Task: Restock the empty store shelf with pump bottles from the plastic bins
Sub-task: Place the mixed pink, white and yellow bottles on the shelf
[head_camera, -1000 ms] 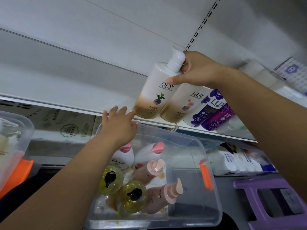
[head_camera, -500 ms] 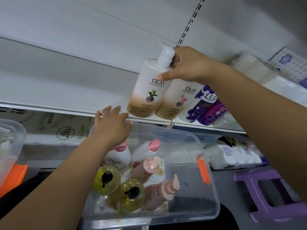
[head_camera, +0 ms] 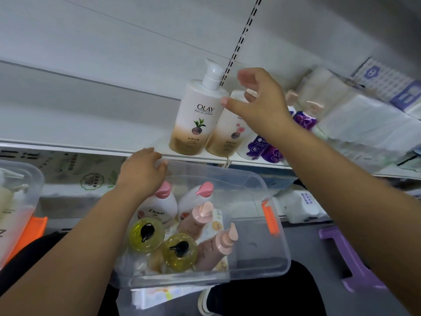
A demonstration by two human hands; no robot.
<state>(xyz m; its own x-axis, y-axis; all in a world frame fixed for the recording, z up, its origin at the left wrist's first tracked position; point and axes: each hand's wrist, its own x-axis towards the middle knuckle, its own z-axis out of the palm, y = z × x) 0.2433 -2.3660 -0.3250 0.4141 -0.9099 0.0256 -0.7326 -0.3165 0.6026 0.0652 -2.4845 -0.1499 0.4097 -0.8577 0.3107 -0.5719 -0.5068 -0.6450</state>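
Two OLAY bottles (head_camera: 196,119) shelved; right hand (head_camera: 262,103) spread, empty; left hand (head_camera: 142,172) grips bin (head_camera: 274,258).

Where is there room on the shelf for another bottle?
Left of the Olay bottle, the shelf is bare to the picture's edge. Right of it is crowded: a second Olay bottle, purple bottles, then tissue packs.

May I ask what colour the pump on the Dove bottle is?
The pump is pink, clearest in the head view.
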